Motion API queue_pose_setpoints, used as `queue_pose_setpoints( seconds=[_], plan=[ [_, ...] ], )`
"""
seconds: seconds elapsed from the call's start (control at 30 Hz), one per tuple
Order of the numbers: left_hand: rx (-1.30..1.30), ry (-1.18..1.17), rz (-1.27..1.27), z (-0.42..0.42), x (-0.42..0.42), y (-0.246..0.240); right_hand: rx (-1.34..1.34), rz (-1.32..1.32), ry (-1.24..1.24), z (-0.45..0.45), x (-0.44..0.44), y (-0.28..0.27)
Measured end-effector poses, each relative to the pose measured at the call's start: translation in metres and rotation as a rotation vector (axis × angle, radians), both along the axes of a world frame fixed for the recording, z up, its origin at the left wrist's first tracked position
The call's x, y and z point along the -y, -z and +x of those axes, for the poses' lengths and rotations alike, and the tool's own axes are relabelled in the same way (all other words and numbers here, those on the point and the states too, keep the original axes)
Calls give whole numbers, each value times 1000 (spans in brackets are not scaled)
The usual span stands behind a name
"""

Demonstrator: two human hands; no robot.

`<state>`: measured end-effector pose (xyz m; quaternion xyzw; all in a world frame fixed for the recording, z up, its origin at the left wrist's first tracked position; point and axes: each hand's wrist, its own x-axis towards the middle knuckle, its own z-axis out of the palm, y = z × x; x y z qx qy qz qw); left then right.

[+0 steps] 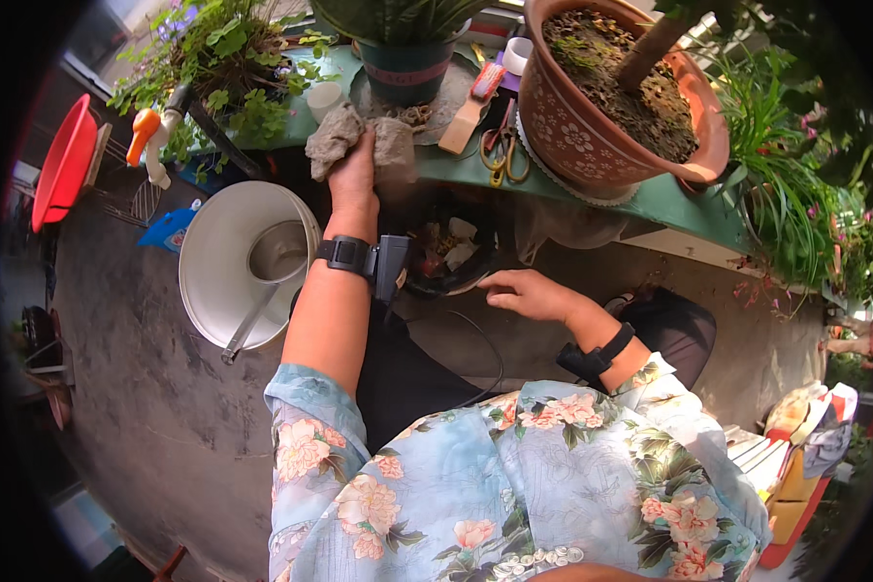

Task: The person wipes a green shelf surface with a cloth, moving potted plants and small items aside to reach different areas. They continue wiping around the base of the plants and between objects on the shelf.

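In the head view, my left hand (353, 171) grips a crumpled grey-brown cloth (335, 140) at the edge of a green-covered table (451, 166); the cloth bulges out on both sides of the hand. My right hand (527, 293) has its index finger extended towards the rim of a dark bin (436, 285) with scraps in it, and holds nothing. Whether that fingertip touches the rim I cannot tell. Above the cloth stand a small white cup (325, 100) and a green plant pot (405, 73). Scissors (513, 156) and a wooden-handled brush (465, 120) lie on the table right of the cloth.
A white bucket (211, 269) with a long-handled metal dipper (251, 324) stands on the floor at left. Above it is a tap with an orange handle (142, 134). A large terracotta pot (575, 138) sits near the table's front edge. A red basin (62, 164) is far left.
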<state>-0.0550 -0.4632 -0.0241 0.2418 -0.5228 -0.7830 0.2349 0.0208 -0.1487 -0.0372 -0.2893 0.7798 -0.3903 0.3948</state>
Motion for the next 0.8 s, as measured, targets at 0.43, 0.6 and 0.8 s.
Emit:
queue_pose_setpoints(
  seconds=[0.43, 0.6, 0.8],
  plan=[
    [-114, 363, 537, 116, -38, -120, 67, -370, 426, -16, -73, -68],
    [-133, 252, 459, 107, -44, -132, 81, -413, 399, -21, -52, -68],
    [-45, 198, 610, 24, -32, -75, 123, -335, 473, -56, -18, -31]
  ],
)
